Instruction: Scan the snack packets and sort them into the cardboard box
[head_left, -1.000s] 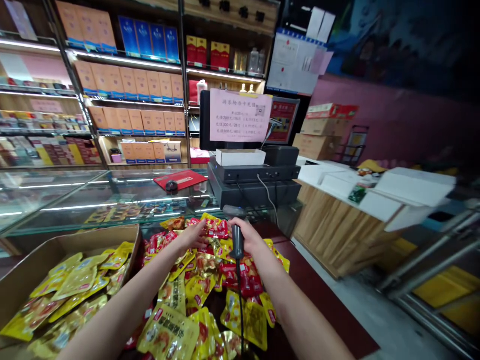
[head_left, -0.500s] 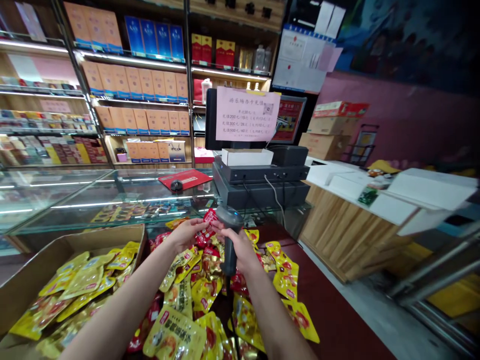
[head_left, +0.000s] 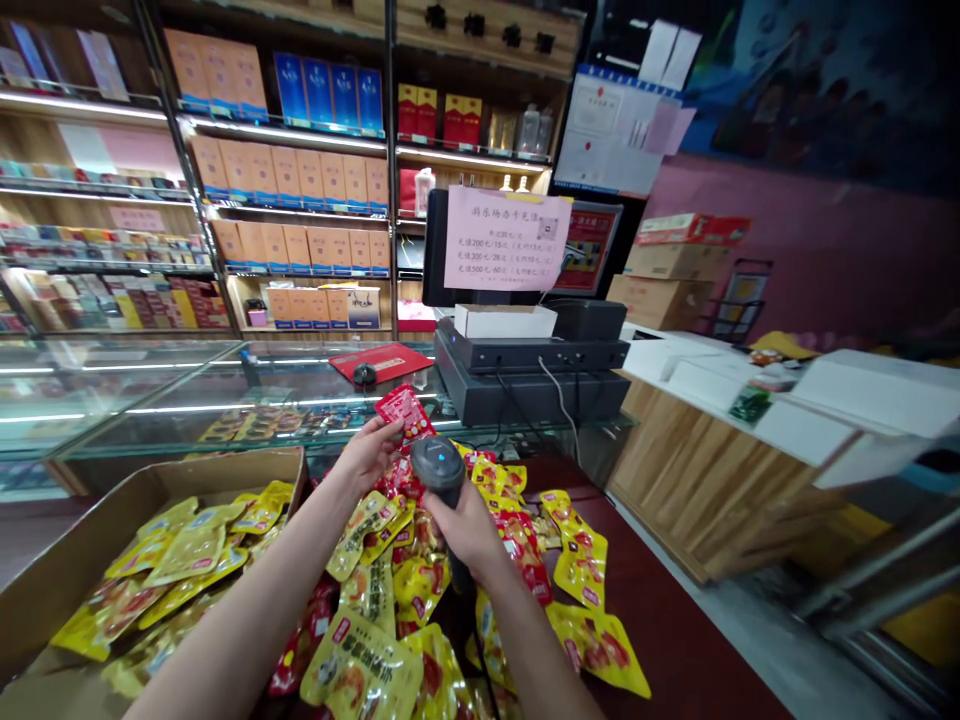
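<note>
From the head view, we judge the work to be partway along: one red packet (head_left: 405,410) is lifted clear in the left hand (head_left: 369,452), a batch of yellow packets (head_left: 187,550) lies inside the cardboard box (head_left: 52,585), and many more red and yellow ones remain in a loose pile (head_left: 367,590) on the dark red table (head_left: 667,580). A few yellow packets (head_left: 581,560) lie apart to the right of that pile. Which of them have been dealt with, we cannot tell from how they lie. Our left arm reaches forward from the lower left, passing over the box's near right side, and the hand has thumb and fingers pinched on the packet's lower left edge, so the packet stands tilted above the far end of the pile, before the glass counter (head_left: 247,395). Our right arm comes up from the lower right, its hand (head_left: 471,530) wrapped round the handle of a black scanner (head_left: 439,463), with a blue light on its head. The head sits just on the near side of the packet; whether they touch, we cannot make out.
</note>
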